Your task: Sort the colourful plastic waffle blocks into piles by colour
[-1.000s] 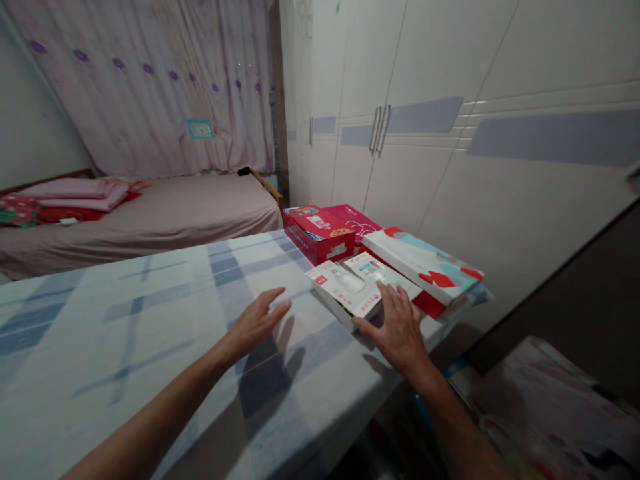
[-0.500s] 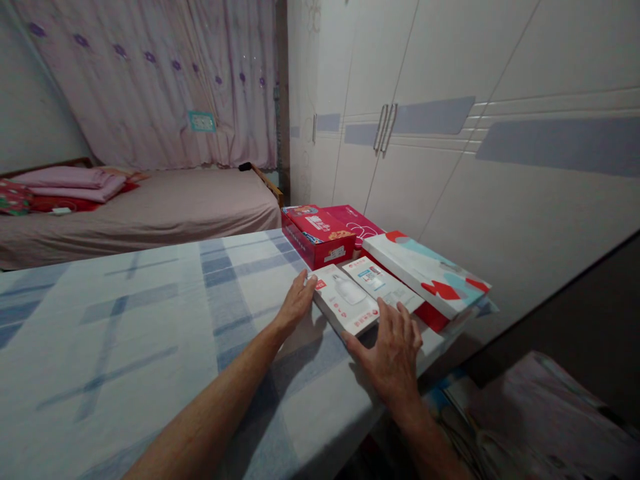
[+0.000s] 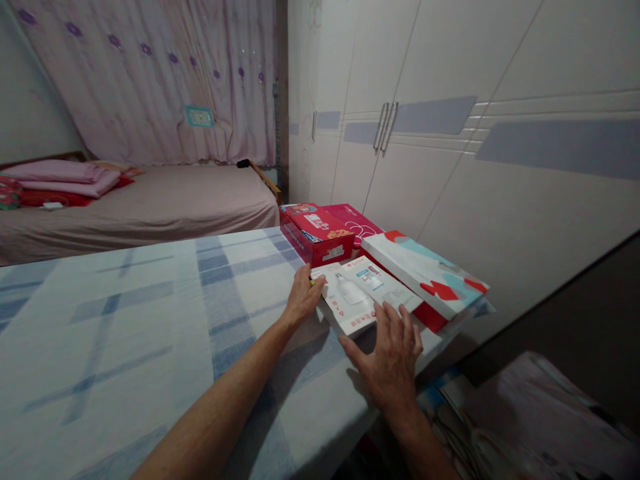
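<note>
My left hand [image 3: 304, 293] grips the left edge of a flat white charger box [image 3: 350, 303], thumb over its top corner and fingers along its side. A small yellow-green spot shows at the fingers, too small to name. The charger box's right side overlaps a second flat white box [image 3: 383, 283], printed with a blue label. Close to the near ends of both boxes is my right hand [image 3: 393, 353], fingers spread and curved, thumb apart. Its fingertips are at the boxes' near edge; whether they touch cannot be made out.
A red box [image 3: 317, 233] and a magenta box [image 3: 353, 220] stand behind. A longer white, blue and red box [image 3: 425, 273] lies to the right along the edge of the cloth-covered table [image 3: 150, 333]. Beyond are a bed [image 3: 200, 200] and a wardrobe [image 3: 440, 180].
My left hand has moved slightly right, its thumb now over the charger box's corner. That box has shifted right and now overlaps the second white box. My right hand has barely moved.
</note>
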Motion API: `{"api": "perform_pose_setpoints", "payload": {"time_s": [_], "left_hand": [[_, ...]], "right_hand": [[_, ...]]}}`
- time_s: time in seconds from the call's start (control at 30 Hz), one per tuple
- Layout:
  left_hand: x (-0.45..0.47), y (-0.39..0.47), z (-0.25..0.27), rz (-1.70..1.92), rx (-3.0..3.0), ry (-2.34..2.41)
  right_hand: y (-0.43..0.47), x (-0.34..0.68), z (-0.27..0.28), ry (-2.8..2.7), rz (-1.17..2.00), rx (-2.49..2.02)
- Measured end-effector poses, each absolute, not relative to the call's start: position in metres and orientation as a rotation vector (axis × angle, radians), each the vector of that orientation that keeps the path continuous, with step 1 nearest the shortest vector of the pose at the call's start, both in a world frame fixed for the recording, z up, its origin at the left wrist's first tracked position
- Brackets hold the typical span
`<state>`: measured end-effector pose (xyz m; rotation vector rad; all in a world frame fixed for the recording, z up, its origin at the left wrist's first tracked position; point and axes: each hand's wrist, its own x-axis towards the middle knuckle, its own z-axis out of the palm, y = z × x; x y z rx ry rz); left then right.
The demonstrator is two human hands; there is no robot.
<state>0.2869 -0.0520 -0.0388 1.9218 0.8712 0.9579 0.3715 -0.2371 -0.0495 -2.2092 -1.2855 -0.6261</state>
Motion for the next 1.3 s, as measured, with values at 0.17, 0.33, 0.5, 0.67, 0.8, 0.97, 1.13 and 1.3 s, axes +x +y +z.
{"api": "perform_pose_setpoints", "payload": {"time_s": [0.17, 0.33, 0.5, 0.67, 0.8, 0.97, 1.13, 1.3], "left_hand": [[0.286, -0.058, -0.039, 1.063, 1.828, 1.032], [0.289, -0.062, -0.044, 1.023, 1.656, 1.032], [0.289, -0.059, -0.047, 1.038, 1.609, 1.042], [0.285, -0.060, -0.047, 1.051, 1.588, 1.050], [0.283, -0.064, -0.045, 1.062, 1.562, 1.078], [0.284, -0.068, -0.042, 1.069, 1.529, 1.115], [0.283, -0.070, -0.043, 1.066, 1.524, 1.115], [0.267, -0.076, -0.040, 1.117, 1.546, 1.095]], "right_hand": [[-0.232, 0.377, -0.047, -1.337, -0.708, -2.166], [-0.227, 0.384, -0.049, -1.443, -0.621, -2.192], [-0.229, 0.390, -0.044, -1.484, -0.549, -2.201], [-0.229, 0.393, -0.040, -1.520, -0.524, -2.198], [-0.229, 0.393, -0.041, -1.525, -0.522, -2.195], [-0.231, 0.393, -0.043, -1.528, -0.545, -2.176], [-0.236, 0.392, -0.038, -1.504, -0.574, -2.040], [-0.249, 0.368, -0.028, -1.466, -0.479, -1.675]]}}
